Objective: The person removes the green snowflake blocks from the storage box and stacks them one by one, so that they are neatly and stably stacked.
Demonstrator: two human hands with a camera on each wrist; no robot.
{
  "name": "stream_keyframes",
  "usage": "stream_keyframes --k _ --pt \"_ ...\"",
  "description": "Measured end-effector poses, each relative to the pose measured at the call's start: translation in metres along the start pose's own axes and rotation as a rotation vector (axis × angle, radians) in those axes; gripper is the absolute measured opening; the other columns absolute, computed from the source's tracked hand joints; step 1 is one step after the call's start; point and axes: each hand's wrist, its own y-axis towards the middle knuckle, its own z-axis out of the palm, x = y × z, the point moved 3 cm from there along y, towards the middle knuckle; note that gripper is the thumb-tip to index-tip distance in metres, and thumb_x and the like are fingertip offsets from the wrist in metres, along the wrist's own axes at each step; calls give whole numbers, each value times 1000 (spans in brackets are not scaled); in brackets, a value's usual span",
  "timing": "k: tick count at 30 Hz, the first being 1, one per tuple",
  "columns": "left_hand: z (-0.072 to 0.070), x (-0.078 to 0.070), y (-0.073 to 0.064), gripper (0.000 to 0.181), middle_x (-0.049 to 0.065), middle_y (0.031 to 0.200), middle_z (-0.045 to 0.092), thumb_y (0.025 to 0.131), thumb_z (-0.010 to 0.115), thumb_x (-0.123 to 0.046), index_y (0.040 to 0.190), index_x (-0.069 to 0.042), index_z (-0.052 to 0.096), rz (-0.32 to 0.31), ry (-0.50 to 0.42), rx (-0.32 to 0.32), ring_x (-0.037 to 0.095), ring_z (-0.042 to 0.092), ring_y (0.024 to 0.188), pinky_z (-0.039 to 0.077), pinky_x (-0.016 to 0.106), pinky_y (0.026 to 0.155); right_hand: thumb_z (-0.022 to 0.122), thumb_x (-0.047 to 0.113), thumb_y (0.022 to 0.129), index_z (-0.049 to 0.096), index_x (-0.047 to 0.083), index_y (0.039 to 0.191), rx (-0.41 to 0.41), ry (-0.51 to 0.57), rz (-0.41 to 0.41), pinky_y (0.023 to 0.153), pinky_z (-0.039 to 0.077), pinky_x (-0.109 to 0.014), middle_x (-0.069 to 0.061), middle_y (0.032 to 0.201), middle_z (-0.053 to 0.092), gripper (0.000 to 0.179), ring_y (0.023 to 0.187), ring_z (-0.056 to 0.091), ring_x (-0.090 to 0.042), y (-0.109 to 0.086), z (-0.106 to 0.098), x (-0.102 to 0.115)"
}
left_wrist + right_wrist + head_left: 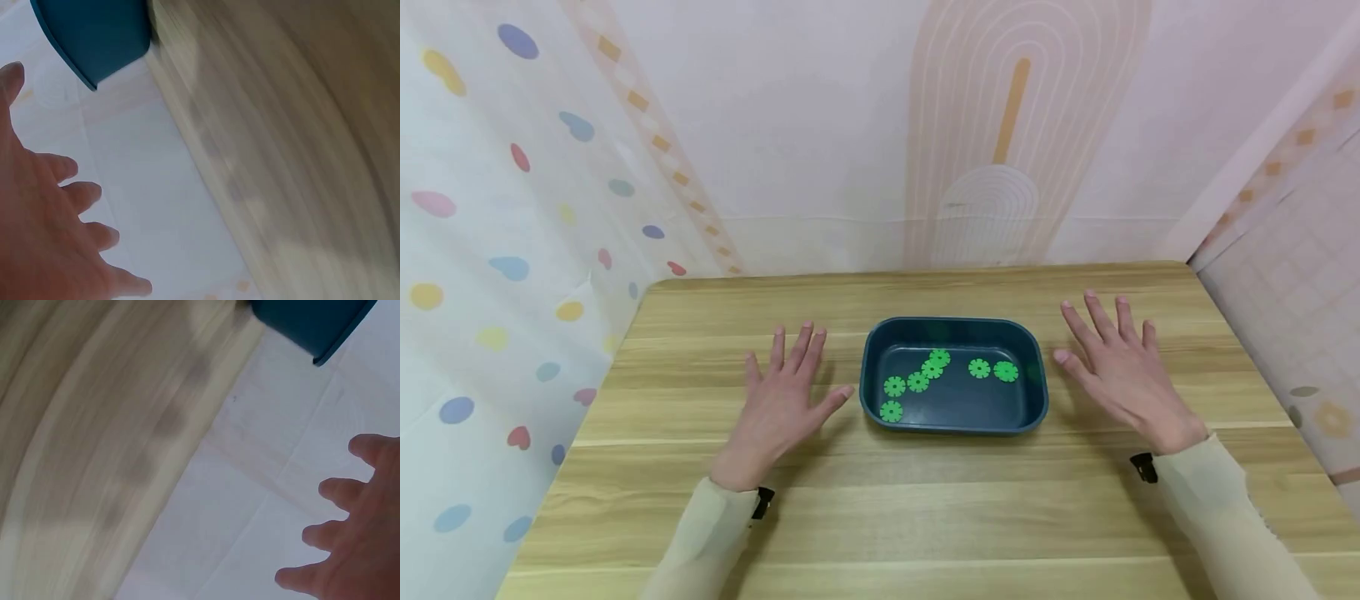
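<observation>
A dark teal rectangular tub (955, 423) sits on the wooden table, with several green notched plastic discs (917, 382) lying flat on its floor, mostly toward the left. To the tub's left is my left hand (778, 408), fingers spread and straight, thumb near the tub's wall but apart from it. On the other side my right hand (1123, 375) is spread the same way, its thumb close to the right rim without touching. Neither hand holds anything. Both wrist views show the tub's outer wall (100, 37) and finger shadows on the wood, so the hands hover above the table.
The wooden table (925, 517) reaches back to a pale curtain (805, 150) with arch patterns. At the left hangs a sheet with coloured spots (497, 333). Dark straps (763, 502) show at the cuffs of the light sleeves (1210, 492).
</observation>
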Motion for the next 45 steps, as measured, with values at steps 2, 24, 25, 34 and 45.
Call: stream_keyframes --k 2,24,25,34,45 --pt "1 -4 1 93 9 173 13 100 49 -68 167 -13 17 10 -33 6 44 2 157 6 79 115 35 53 111 19 15 167 -34 4 -31 113 4 -81 -20 172 8 70 154 -3 -53 0 -1 5" --pt "16 -34 -1 80 8 170 27 101 55 -56 163 -10 33 132 -171 49 37 15 157 16 75 117 49 39 109 44 8 158 -145 254 -238 115 35 -62 -12 164 38 58 149 36 -37 7 -5 62" --pt "17 -35 -1 80 9 169 28 101 55 -56 163 -10 33 135 -173 51 36 16 157 17 75 118 50 39 109 45 7 157 -138 257 -242 114 37 -62 -12 163 40 57 148 38 -37 8 -5 65" --pt "19 -37 -3 77 8 168 31 102 52 -55 162 -9 35 147 -171 40 35 21 156 20 73 118 54 50 105 50 14 155 -43 248 -265 117 35 -58 -9 159 46 61 146 42 -33 20 -9 88" --pt "20 -36 -5 78 8 168 31 102 52 -56 162 -9 36 143 -163 48 36 23 155 23 72 117 58 48 105 56 9 148 -22 238 -376 116 39 -51 -9 150 56 58 139 50 -29 38 -20 113"
